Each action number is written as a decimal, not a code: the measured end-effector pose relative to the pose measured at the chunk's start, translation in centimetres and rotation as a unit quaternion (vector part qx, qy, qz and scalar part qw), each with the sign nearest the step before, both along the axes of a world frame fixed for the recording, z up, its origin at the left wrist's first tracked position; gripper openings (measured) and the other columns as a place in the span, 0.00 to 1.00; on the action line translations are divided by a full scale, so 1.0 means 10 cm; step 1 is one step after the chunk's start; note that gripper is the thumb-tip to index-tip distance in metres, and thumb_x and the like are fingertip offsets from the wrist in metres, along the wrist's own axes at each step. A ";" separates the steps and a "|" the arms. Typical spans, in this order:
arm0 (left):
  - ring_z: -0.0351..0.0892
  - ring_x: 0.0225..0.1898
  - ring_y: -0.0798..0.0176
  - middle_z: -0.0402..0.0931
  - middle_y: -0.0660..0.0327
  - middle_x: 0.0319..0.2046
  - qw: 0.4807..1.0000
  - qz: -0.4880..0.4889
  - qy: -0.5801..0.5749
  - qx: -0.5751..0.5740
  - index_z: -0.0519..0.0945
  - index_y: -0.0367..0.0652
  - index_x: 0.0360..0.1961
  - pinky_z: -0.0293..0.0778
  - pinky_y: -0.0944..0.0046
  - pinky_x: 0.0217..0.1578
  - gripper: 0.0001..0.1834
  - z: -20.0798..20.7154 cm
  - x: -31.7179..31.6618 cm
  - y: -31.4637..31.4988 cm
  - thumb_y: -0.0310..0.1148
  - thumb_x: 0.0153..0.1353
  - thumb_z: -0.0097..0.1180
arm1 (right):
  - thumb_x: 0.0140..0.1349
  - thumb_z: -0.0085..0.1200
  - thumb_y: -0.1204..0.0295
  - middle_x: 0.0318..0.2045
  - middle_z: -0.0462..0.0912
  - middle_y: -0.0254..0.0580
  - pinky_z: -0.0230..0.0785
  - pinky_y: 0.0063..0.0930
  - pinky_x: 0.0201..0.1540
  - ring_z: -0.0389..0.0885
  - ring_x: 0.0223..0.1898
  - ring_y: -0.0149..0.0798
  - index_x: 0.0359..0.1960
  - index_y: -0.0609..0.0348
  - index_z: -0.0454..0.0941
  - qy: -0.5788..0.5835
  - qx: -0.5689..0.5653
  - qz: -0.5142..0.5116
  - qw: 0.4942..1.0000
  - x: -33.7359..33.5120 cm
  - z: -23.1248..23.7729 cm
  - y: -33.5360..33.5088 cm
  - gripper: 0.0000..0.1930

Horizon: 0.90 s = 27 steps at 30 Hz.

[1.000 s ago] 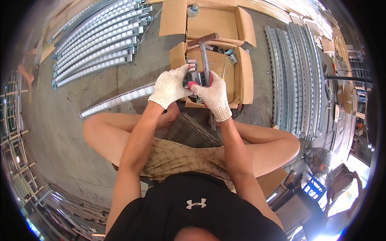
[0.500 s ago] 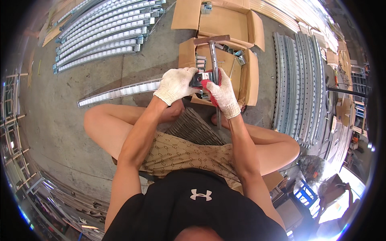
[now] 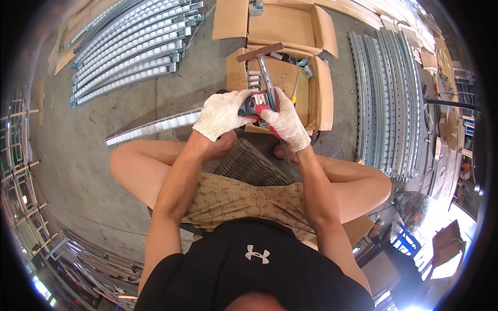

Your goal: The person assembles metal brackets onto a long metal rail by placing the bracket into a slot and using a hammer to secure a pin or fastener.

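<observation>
Left hand (image 3: 222, 115), gloved, curls round a small dark part (image 3: 250, 105) held over the lap, just before the open box (image 3: 321, 93). Right hand (image 3: 283, 120) closes on that part's other side, fingers wrapped tight. Looks like a fitting step, mid-way; the next move calls for a steady grip and squared alignment. A metal bar (image 3: 265, 72) rises behind the gloves. What the part is stays hidden under the fingers.
</observation>
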<state>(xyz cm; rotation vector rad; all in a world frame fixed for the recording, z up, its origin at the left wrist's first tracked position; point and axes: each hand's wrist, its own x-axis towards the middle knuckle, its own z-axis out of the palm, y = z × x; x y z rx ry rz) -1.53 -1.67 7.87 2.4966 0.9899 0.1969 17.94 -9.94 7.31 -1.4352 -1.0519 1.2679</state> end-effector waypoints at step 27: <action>0.87 0.45 0.46 0.86 0.51 0.44 0.999 -0.006 0.024 -0.030 0.79 0.47 0.60 0.83 0.49 0.45 0.38 0.08 0.06 0.13 0.55 0.51 0.73 | 0.63 0.65 0.55 0.32 0.86 0.52 0.78 0.37 0.39 0.86 0.33 0.39 0.52 0.70 0.76 -0.078 -0.062 -0.033 0.994 -0.11 0.39 -0.02 0.29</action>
